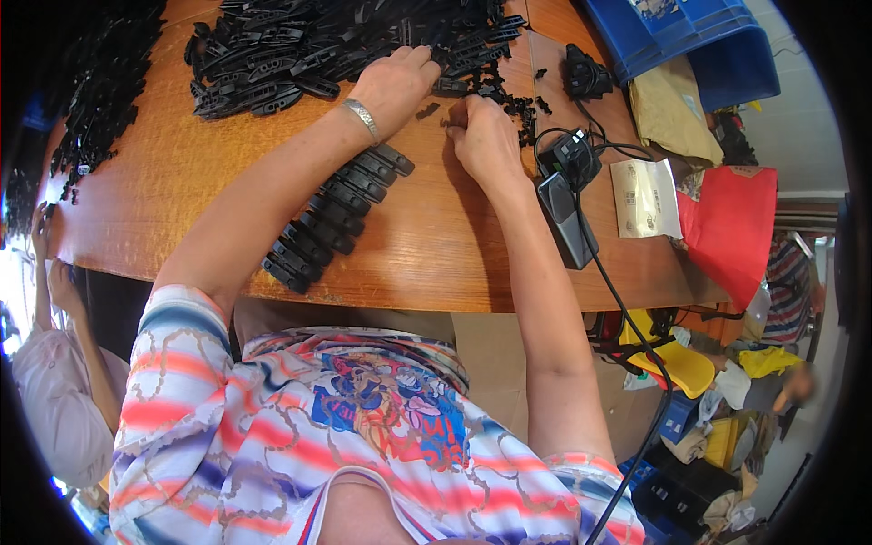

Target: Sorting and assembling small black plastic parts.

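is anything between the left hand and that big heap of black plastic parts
Nothing visible. The left hand already rests on the near edge of the heap of black plastic parts. The right hand is beside it, among small loose black pieces. The row of stacked black parts lies under the left forearm, nearer the person.

The right hand [484,136] curls over whatever small part it pinches, so the part cannot be made out. The black pile [336,41] and blue crate [699,45] run off the top edge.
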Demonstrator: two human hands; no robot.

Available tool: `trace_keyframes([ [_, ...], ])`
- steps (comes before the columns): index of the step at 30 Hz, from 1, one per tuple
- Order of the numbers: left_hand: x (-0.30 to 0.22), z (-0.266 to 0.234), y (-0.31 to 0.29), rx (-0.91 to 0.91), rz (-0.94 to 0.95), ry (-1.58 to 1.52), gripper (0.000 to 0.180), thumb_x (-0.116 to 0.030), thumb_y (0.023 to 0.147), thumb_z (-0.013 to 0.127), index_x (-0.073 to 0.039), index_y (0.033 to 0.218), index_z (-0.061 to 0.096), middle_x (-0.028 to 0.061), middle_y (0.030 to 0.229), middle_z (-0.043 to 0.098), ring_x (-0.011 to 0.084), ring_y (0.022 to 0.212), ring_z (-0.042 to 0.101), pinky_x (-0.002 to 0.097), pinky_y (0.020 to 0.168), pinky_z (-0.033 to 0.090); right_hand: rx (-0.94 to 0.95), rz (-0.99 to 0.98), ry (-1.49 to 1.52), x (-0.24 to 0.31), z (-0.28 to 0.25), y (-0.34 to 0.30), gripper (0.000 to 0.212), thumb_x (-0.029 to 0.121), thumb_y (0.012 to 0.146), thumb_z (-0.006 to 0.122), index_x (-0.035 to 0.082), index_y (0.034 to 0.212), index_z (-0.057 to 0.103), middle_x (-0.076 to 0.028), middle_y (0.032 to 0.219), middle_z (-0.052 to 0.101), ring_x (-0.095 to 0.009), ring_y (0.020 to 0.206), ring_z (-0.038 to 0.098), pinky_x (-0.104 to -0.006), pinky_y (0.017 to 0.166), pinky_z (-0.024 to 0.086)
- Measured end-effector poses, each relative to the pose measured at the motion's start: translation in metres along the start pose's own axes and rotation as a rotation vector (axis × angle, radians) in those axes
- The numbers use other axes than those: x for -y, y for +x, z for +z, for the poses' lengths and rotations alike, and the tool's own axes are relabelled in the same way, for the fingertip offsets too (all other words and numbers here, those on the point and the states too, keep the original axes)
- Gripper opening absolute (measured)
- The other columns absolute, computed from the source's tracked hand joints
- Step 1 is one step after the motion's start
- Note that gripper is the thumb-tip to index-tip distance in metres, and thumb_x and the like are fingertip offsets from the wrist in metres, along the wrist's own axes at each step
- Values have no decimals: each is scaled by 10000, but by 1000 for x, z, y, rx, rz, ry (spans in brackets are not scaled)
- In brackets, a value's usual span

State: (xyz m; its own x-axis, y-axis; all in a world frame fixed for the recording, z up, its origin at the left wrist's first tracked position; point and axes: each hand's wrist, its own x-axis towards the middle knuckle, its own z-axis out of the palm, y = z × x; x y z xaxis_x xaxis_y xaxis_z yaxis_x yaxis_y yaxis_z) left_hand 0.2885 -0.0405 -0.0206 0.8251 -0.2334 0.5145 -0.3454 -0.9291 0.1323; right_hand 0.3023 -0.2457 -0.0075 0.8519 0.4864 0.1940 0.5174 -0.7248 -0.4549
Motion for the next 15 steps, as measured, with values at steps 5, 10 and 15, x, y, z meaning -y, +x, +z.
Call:
trace_keyframes([
  [5,0,-30,-29,9,-108,-102,218,-104,943,759,-66,1155,728,101,1106,655,325,1108,675,432,910,595,7,14,-45,4,0,-18,148,90,929,798,3,1044,765,-217,1104,753,-420,1047,728,-499,900,578],
  [10,7,-53,-58,141,-225,-150,231,-125,939,781,-55,1158,758,112,1098,663,345,1072,691,453,902,591,-19,-154,121,34,7,-21,152,107,920,802,18,1020,730,-241,1052,721,-455,956,727,-522,831,581],
  [15,7,-55,-62,182,-204,-208,222,-116,936,791,-53,1147,774,124,1089,662,358,1048,696,465,903,589,-165,-151,1,17,19,-6,146,115,913,816,31,996,730,-202,993,737,-432,925,729,-511,812,579],
])
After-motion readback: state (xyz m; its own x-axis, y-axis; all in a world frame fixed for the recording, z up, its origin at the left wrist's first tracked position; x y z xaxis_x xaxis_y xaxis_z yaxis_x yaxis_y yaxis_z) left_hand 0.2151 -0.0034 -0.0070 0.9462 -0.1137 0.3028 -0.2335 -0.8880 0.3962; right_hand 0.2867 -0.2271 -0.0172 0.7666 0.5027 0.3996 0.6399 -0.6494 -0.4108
